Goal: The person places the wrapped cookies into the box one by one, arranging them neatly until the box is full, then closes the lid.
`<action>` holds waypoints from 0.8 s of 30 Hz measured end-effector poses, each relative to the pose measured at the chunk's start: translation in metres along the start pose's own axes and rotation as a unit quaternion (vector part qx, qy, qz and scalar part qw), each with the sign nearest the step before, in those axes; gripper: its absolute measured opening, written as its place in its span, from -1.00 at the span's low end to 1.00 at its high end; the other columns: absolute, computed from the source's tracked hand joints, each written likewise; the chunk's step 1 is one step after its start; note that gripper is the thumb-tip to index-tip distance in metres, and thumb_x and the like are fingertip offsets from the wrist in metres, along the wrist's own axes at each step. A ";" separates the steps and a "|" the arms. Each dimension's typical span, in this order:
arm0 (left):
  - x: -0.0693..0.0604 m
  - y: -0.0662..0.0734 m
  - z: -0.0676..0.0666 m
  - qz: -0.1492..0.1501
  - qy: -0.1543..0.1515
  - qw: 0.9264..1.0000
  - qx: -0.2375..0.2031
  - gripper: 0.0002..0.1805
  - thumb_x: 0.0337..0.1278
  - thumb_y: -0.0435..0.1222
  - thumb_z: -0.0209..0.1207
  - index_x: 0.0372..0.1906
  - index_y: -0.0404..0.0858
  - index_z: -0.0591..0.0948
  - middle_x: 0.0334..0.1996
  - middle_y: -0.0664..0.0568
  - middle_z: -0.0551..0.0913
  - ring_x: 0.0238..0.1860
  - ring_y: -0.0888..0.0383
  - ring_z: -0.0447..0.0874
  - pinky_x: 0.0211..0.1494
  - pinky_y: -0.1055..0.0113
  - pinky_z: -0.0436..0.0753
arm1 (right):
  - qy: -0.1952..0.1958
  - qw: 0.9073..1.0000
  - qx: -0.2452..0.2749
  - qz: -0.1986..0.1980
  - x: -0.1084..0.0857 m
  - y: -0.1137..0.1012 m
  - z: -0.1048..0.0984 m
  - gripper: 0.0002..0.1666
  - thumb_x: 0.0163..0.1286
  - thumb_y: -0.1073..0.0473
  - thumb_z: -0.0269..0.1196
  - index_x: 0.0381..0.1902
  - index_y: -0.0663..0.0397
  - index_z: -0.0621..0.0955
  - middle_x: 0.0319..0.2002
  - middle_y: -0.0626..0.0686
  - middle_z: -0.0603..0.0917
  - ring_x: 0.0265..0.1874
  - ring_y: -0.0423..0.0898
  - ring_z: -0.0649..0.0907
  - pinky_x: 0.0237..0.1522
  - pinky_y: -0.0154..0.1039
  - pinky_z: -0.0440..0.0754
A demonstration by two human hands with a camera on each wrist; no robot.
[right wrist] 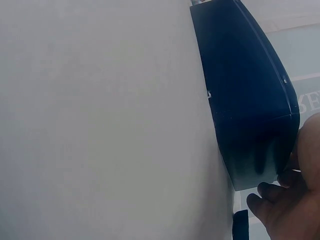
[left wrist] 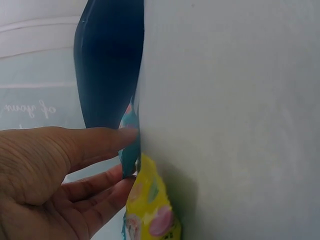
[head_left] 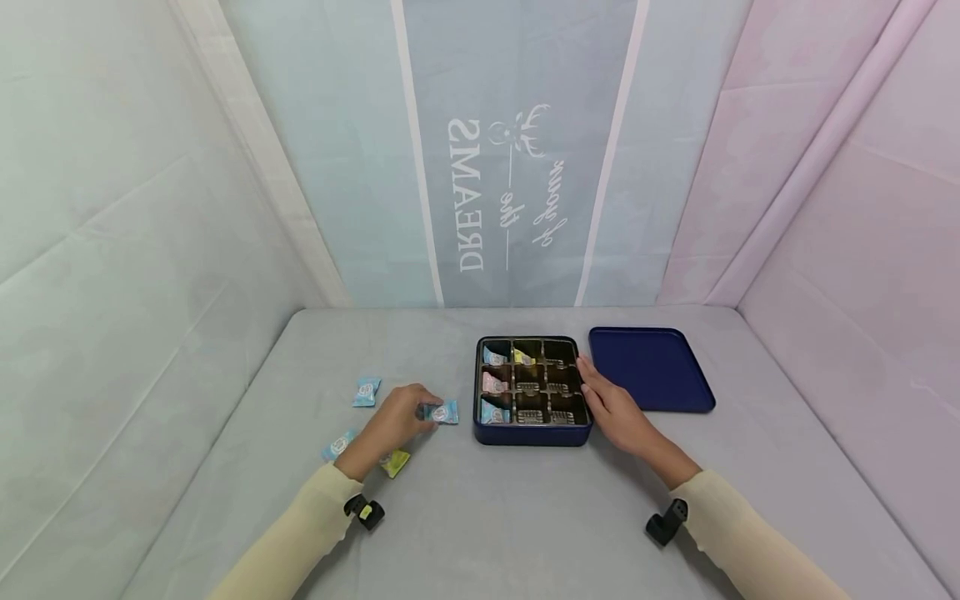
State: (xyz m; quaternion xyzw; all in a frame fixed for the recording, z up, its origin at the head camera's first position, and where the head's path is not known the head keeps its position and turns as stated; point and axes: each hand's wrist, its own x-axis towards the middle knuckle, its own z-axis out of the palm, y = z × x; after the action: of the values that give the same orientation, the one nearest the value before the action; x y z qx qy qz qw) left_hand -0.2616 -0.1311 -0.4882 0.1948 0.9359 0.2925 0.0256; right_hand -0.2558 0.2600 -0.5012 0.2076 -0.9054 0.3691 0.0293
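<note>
With thumb and fingers, my left hand [head_left: 397, 423] pinches a blue candy packet [head_left: 444, 412] at its left end, just above or on the cloth. To the right of it sits a dark blue box [head_left: 532, 435] with a divided tray of small compartments. In its left column lie a blue packet [head_left: 493, 413], a pink one [head_left: 494, 383] and another blue one [head_left: 494, 357]; a yellow packet [head_left: 523, 357] is in the back middle compartment. My right hand [head_left: 618, 414] rests against the box's right side, fingers extended. In the right wrist view, its fingertips [right wrist: 256, 202] are near the box's corner.
A dark blue lid [head_left: 652, 369] lies flat behind the right hand. Loose on the left are a blue packet [head_left: 367, 392], another blue packet [head_left: 339, 446] and a yellow packet [head_left: 395, 462] under the left wrist. Fabric walls [head_left: 525, 150] close off the back and sides.
</note>
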 end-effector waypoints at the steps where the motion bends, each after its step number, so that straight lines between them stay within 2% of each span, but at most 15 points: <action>1: 0.001 0.000 0.001 0.001 -0.001 1.000 0.001 -0.62 -0.15 -0.48 0.55 -0.09 -0.30 0.79 -0.17 -0.04 0.74 -0.30 0.16 0.63 -0.26 0.35 0.64 | 0.000 1.000 0.001 0.000 0.000 0.000 0.000 -0.36 0.69 0.22 -0.06 0.59 0.27 0.09 0.61 0.13 -0.04 0.56 0.17 0.10 0.42 0.23 0.22; 5: 0.002 -0.001 0.004 0.011 0.005 1.000 0.006 -0.64 -0.15 -0.49 0.55 -0.11 -0.33 0.79 -0.19 -0.04 0.73 -0.34 0.19 0.60 -0.33 0.40 0.61 | 0.003 1.000 -0.004 0.000 0.000 0.001 0.001 -0.36 0.69 0.21 -0.07 0.59 0.26 0.09 0.61 0.12 -0.03 0.56 0.17 0.11 0.42 0.23 0.23; 11: 0.003 -0.002 0.006 0.016 0.013 1.000 0.016 -0.65 -0.12 -0.47 0.54 -0.11 -0.34 0.79 -0.17 -0.04 0.73 -0.32 0.23 0.62 -0.30 0.44 0.62 | 0.000 1.000 -0.003 0.002 0.000 0.002 0.002 -0.36 0.69 0.20 -0.07 0.60 0.24 0.09 0.61 0.09 -0.04 0.56 0.13 0.09 0.43 0.20 0.22; 18: 0.004 0.001 0.003 0.014 0.027 0.999 0.020 -0.65 -0.06 -0.44 0.53 -0.08 -0.35 0.79 -0.16 -0.04 0.73 -0.29 0.20 0.65 -0.25 0.37 0.66 | 0.000 1.000 -0.002 0.002 0.000 0.002 0.002 -0.36 0.69 0.20 -0.07 0.60 0.25 0.09 0.61 0.09 -0.04 0.56 0.14 0.09 0.43 0.21 0.23; 24: 0.005 0.003 0.002 0.022 0.053 0.998 0.028 -0.64 -0.02 -0.44 0.51 -0.04 -0.36 0.77 -0.12 -0.06 0.72 -0.24 0.15 0.67 -0.21 0.32 0.68 | 0.006 1.000 -0.006 -0.004 0.000 0.003 0.003 -0.37 0.69 0.20 -0.07 0.59 0.26 0.10 0.61 0.12 -0.02 0.55 0.16 0.11 0.41 0.24 0.24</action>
State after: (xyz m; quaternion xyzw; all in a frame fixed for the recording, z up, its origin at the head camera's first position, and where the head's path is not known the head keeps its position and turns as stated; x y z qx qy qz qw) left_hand -0.2646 -0.1265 -0.4878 0.2003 0.9392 0.2766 -0.0364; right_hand -0.2569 0.2601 -0.5057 0.2085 -0.9067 0.3648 0.0373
